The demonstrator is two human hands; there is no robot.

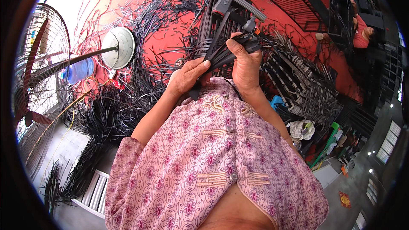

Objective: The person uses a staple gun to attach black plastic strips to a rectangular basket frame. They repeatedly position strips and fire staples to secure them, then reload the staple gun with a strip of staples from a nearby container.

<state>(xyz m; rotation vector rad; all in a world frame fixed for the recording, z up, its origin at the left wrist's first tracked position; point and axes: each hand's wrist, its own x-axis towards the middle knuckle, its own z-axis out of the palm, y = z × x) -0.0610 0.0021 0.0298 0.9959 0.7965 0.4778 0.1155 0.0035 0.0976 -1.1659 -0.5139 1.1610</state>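
Floor [355, 184] bears blurred print [345, 199]; hands [185, 77] [246, 70] grip black strips [221, 58].

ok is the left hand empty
No, the left hand holds narrow flat black strips between its thumb and fingers, and they stretch across to the right hand.

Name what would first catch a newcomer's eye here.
Probably the pink patterned shirt filling the lower middle, with the left hand and right hand gripping flat black strips just above it. Next, the caged fan at the left edge and black tangles strewn over the red floor beyond.
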